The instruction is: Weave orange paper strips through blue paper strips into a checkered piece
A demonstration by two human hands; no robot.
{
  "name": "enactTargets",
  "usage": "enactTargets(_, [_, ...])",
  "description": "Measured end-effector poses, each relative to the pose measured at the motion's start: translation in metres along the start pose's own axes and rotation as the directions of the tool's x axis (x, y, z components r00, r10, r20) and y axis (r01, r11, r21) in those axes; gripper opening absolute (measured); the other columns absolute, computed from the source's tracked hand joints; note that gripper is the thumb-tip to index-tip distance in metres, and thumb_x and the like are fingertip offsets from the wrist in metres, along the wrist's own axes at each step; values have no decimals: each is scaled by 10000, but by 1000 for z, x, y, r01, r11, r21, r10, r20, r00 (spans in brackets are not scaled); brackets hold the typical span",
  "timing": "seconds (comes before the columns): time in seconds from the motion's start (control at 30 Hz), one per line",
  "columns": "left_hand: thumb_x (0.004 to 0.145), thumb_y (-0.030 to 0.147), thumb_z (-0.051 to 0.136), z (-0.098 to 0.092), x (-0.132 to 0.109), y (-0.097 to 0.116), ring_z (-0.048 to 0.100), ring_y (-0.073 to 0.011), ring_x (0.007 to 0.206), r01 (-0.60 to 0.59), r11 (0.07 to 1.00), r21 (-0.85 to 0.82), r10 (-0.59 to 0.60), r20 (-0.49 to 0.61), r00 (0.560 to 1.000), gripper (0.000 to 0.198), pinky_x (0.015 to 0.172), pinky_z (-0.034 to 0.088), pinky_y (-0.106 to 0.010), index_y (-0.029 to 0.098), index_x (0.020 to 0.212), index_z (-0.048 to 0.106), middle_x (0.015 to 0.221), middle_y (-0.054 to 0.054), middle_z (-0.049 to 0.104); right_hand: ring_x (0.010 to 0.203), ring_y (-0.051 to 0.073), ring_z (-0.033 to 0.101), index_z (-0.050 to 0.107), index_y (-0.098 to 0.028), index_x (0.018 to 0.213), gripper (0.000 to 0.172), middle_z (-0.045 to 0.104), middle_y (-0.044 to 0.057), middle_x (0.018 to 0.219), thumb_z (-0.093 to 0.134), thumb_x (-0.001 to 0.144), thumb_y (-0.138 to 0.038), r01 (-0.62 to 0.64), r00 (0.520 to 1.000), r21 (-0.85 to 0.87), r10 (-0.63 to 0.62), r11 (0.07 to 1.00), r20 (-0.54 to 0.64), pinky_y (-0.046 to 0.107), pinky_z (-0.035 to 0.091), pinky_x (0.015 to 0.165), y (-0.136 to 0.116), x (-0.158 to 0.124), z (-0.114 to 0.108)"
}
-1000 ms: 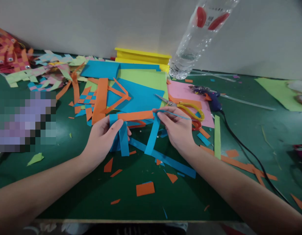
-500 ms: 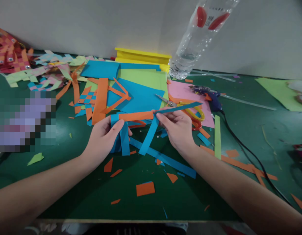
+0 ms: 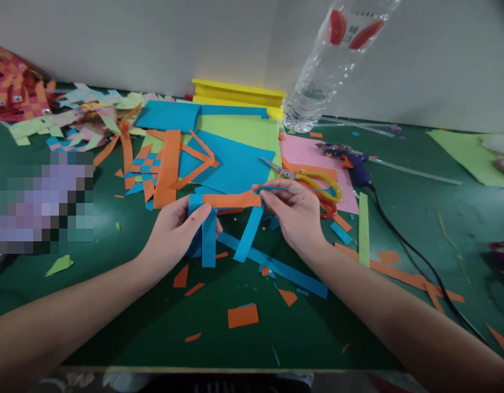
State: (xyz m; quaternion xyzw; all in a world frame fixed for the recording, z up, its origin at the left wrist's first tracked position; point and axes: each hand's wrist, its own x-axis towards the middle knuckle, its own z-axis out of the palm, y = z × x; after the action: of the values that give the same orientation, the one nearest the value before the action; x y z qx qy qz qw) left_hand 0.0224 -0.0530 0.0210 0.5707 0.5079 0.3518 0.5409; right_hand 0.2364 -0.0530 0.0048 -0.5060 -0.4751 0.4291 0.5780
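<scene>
Between my hands an orange paper strip (image 3: 231, 200) stretches level above the table. My left hand (image 3: 174, 226) is closed on its left end, thumb pressed on the blue paper strips (image 3: 209, 240) that cross there and hang down. My right hand (image 3: 293, 207) pinches a blue paper strip (image 3: 249, 234) at the orange strip's right end. One part of that blue strip slants down, and another part lies edge-on across my fingers. Just beyond my right hand are yellow-and-red scissors (image 3: 317, 183), their handles partly behind it.
A glue gun (image 3: 354, 164) with a black cord lies right of the scissors. Behind stands a clear bottle (image 3: 317, 82). Blue paper (image 3: 235, 164) and woven paper pieces (image 3: 145, 164) lie beyond my hands. Orange scraps (image 3: 243, 315) dot the green table (image 3: 154, 333). A blurred purple object is left.
The orange strip has tipped and shifted slightly down and right with my left hand. The blue strip's upper part at my right hand has turned from showing its face to edge-on.
</scene>
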Motion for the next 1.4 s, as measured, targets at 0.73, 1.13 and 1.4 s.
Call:
enactTargets(0.73, [897, 358, 524, 0, -1, 8, 641, -148, 572, -99, 969, 225, 59, 176, 983, 262, 538, 498, -219, 191, 711, 603, 671, -9, 712, 856, 189, 734, 683, -216, 817, 109, 769, 18, 854, 753, 748, -262, 3, 999, 12, -4, 1000, 54, 346, 614, 805, -8, -3, 2])
enactTargets(1.13, [909, 403, 509, 1, 1, 5, 601, -136, 584, -111, 969, 221, 70, 184, 980, 290, 552, 484, -226, 170, 747, 571, 677, 4, 656, 908, 225, 727, 680, -187, 768, 160, 775, 47, 885, 756, 739, -325, -119, 991, -131, 125, 984, 40, 364, 593, 806, -22, -14, 12])
enactTargets(1.4, [889, 426, 496, 1, 1, 0, 549, -144, 642, -194, 929, 316, 147, 166, 975, 298, 591, 449, -252, 158, 795, 589, 762, -15, 635, 958, 207, 710, 681, -208, 877, 91, 765, 25, 918, 697, 810, -268, 44, 991, -198, -18, 979, 135, 379, 562, 886, -26, -25, 17])
